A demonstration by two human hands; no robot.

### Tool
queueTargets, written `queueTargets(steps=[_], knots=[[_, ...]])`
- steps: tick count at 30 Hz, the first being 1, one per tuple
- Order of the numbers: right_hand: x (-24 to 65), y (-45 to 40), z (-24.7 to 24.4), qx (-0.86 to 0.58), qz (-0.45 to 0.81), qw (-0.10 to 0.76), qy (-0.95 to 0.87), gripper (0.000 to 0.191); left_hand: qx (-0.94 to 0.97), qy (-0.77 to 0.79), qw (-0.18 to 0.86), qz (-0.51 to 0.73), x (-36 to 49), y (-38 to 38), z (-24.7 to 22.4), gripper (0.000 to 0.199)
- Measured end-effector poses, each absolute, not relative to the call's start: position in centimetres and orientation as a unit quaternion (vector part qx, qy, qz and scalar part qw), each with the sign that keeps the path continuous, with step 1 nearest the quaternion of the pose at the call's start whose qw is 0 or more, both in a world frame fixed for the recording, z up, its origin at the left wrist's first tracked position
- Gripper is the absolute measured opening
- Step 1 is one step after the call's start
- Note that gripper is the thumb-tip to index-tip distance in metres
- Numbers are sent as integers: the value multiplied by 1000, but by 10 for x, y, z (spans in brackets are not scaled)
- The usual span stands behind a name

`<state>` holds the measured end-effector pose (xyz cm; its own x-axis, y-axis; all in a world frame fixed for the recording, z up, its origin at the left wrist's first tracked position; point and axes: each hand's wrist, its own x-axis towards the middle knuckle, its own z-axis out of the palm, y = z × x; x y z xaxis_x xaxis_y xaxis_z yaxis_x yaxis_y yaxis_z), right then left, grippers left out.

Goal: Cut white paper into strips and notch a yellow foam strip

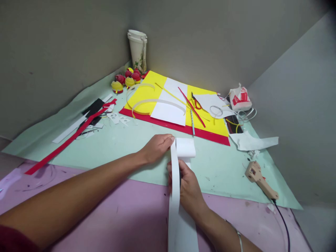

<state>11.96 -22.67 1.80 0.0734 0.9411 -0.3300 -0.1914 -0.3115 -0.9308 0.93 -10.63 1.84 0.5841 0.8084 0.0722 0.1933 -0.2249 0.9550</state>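
A long white paper strip point(174, 175) runs toward me from the fingers of my left hand point(159, 147), which pinch its far edge. Beside the strip lies the rest of the white sheet point(185, 231), its far end curled into a loose roll point(186, 147). My right hand point(189, 189) is closed behind the strip, around what look like dark-handled scissors point(180, 176). Only a thin dark edge of them shows; the paper and fingers hide the rest. A narrow gap parts the strip from the roll near my left fingertips.
Yellow, white and red sheets point(170, 112) lie ahead, with red-handled pliers point(196, 102) and a pen point(192, 122). A beige glue gun point(261, 180) with a cord is at right. Red strips point(70, 143) lie left; a white cup point(138, 50) and several red-yellow balls point(117, 86) stand behind.
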Motion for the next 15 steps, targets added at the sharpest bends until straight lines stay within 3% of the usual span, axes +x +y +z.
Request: queueTargets(steps=[15], knots=[[120,-227,26,-559,560,475,-385,7,718,338,535,290,9,-106,18,35]])
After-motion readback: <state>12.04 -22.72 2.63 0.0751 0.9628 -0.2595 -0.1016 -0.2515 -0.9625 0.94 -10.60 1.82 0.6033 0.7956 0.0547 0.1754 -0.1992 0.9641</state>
